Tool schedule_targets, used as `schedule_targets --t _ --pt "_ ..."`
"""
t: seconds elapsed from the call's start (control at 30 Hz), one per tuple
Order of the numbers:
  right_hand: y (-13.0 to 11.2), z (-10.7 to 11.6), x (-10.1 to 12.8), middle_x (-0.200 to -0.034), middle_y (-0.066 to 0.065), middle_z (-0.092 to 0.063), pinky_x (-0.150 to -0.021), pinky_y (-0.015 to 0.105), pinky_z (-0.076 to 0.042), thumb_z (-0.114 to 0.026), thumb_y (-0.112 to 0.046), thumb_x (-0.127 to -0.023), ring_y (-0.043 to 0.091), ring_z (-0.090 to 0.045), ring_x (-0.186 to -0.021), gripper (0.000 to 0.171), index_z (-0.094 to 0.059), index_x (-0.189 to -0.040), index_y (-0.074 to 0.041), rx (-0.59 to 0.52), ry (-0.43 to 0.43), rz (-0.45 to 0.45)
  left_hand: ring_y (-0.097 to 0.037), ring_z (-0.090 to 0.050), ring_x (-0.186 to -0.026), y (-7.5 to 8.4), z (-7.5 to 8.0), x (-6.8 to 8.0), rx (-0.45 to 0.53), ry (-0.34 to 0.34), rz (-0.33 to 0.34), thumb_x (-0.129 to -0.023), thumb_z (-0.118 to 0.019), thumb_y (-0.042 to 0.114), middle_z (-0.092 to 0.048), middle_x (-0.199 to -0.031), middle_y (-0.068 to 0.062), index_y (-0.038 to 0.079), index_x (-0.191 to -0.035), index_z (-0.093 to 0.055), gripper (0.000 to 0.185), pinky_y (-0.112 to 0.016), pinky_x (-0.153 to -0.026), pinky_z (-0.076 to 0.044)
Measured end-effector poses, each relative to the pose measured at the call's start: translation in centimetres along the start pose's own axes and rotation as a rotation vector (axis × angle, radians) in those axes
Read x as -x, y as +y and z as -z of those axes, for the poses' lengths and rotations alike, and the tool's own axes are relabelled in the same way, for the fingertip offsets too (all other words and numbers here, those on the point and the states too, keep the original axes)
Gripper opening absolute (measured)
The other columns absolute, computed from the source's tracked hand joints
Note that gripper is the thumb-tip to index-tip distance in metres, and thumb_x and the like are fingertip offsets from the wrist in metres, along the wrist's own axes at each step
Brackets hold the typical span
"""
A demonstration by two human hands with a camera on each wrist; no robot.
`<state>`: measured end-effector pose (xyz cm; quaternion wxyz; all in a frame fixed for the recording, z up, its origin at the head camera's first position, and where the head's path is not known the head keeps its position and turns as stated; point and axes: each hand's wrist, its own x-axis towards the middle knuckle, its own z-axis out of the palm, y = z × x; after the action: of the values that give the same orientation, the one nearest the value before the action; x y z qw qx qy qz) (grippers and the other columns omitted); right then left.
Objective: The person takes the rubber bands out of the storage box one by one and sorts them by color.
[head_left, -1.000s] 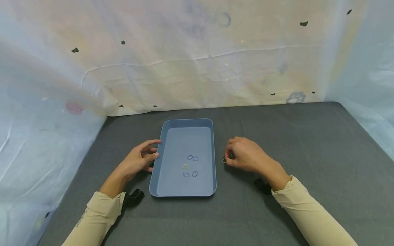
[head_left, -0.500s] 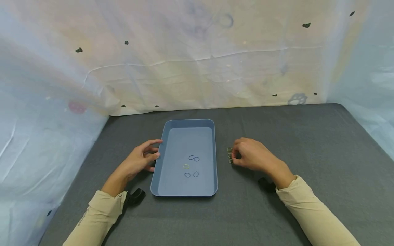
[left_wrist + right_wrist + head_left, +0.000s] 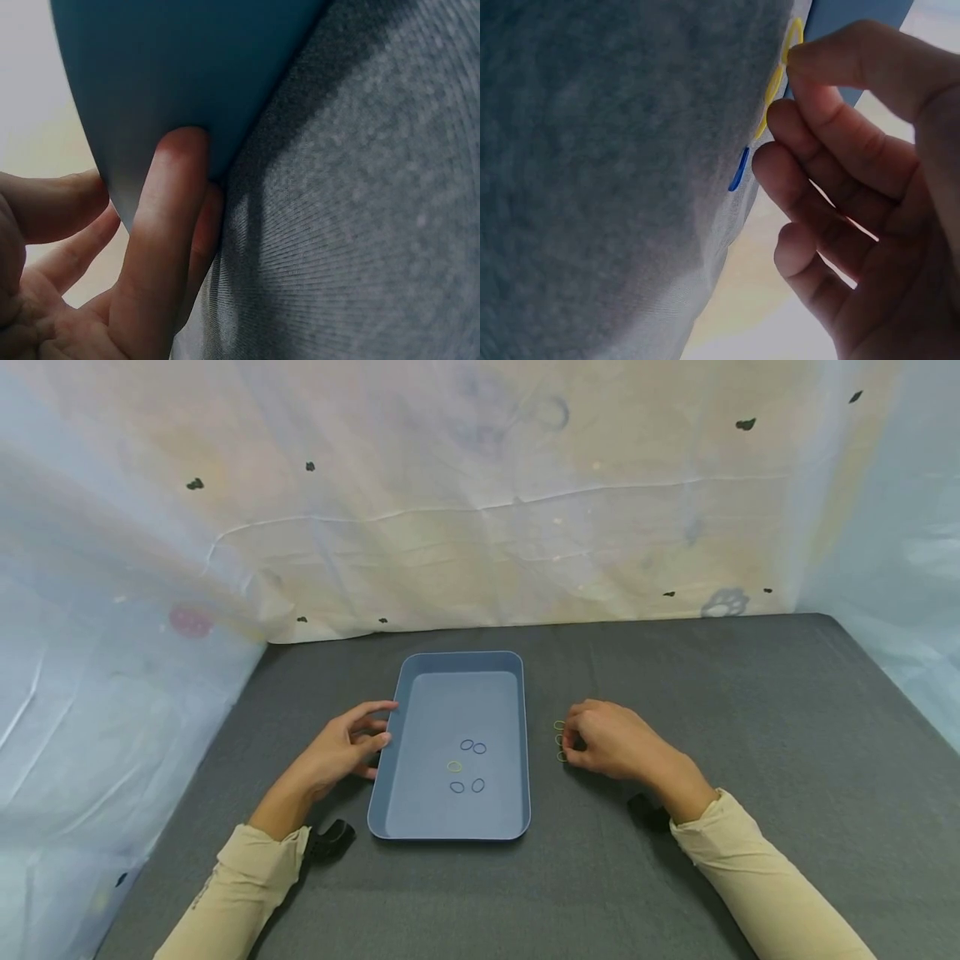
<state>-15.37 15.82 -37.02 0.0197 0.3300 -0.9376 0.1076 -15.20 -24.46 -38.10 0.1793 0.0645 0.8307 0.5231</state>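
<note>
Just now, the fingers of the right hand (image 3: 611,739) have slid a little away from the tray (image 3: 450,814), compared with a second ago. All three yellow rings now show beside them, on the tray side; back then not all could be seen. The right thumb and first finger are close together at the nearest yellow ring (image 3: 801,30) and seem to pinch its edge. The second yellow ring (image 3: 773,84) and the third lie past it on the tabletop (image 3: 712,710), near the other fingers, with a blue ring (image 3: 739,169) past those. The left hand (image 3: 333,752) has not moved: its fingers are apart and touch the tray's outer wall. Inside the tray, to the right of those fingers, lie four blue ones and a lone yellow ring (image 3: 454,771), same as before. So no ring seems to have gone in lately, and the work is out by the right fingers.
</note>
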Motion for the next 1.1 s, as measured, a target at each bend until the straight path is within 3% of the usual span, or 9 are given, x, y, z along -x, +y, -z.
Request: schedule_targets --t 1.1 --pt "-0.90 0.66 -0.19 -0.088 -0.009 -0.064 -0.072 0.032 -0.051 -0.079 -0.023 -0.085 0.010 -0.056 -0.080 0.009 -0.072 -0.080 -0.023 -0.046 0.040 -0.027 -0.035 -0.057 -0.118 -0.06 0.02 -0.04 0.021 -0.008 0.000 -0.102 -0.059 0.021 -0.044 -0.145 -0.026 0.019 -0.153 -0.037 0.056 -0.044 -0.074 -0.062"
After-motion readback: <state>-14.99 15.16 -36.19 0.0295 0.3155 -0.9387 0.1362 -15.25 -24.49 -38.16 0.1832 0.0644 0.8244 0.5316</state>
